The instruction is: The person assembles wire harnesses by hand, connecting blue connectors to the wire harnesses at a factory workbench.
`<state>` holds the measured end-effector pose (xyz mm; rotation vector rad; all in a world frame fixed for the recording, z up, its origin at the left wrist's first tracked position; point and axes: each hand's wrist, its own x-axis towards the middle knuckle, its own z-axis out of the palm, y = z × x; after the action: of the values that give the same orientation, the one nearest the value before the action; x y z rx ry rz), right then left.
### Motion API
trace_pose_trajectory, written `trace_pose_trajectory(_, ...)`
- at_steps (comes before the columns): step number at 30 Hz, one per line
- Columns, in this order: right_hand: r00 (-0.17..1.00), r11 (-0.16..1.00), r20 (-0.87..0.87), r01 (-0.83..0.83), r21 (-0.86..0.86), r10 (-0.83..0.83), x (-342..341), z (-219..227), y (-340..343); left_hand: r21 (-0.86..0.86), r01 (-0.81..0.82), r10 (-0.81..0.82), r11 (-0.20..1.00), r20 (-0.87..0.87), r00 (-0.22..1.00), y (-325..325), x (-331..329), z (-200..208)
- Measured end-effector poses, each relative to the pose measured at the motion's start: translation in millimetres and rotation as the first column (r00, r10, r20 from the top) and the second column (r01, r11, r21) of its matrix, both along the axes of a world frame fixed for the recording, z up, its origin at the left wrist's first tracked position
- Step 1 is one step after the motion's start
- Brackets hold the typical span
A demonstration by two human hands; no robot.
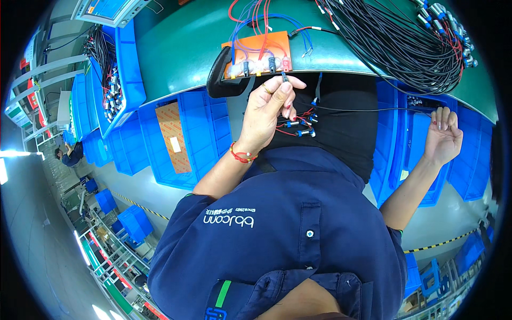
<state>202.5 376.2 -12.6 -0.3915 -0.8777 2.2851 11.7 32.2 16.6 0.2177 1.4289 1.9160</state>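
Head view
Left hand (269, 109): raised in front of the body at the bench edge, fingers curled in, thumb and forefinger pinched on a small dark connector (284, 77) at the end of a wire.
Left wrist: wears a red cord (242, 156); the forearm comes up bare from a dark blue sleeve.
Right hand (442, 137): stretched out to the side, palm showing, fingers loosely spread and open, fingertips touching a thin black cable (368, 110) at the rim of a blue bin (413, 144); no closed grip on it.
Cable: runs level from the right hand across the dark lap to a cluster of small blue plugs with red wires (300, 125), just below the left hand.
Jig: an orange plate (261, 50) lies on the bench, just above the pinched connector, with red and blue wires looped over it and a black handle (220, 74) at its left end.
Bench: a green top (181, 48), its edge curving; a big tangle of black cables (400, 42) with metal ends lies at its right.
Room: blue bins line up under and beside the bench; one at the left (125, 64) holds wired parts; a brown card (173, 136) sits in another. Yellow-black tape (136, 204) marks the grey floor, and another person (69, 154) works far off at the left.
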Motion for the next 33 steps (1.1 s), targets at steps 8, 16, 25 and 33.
trace_pose_trajectory(8, 1.0, 0.999, -0.002, 0.006, -0.033, -0.006, 1, -3, -2, -0.013, 0.043, -0.043, 0.999, -0.023, 0.999, -2, -4, -2)
trace_pose_trajectory(16, 1.0, 1.0, 0.018, 0.0, -0.005, 0.0, -3, -2, -2, -0.089, 0.119, -0.13, 0.989, -0.131, 0.983, -5, -16, -3)
trace_pose_trajectory(25, 1.0, 1.0, 0.011, 0.026, 0.004, -0.026, -6, -3, -5, 0.013, -0.021, 0.019, 1.0, 0.101, 0.995, 2, -11, -7)
trace_pose_trajectory(33, 0.996, 0.993, -0.031, 0.081, 0.088, -0.079, -3, 3, -7, -0.024, 0.046, -0.044, 0.999, 0.087, 0.995, -1, -9, 17)
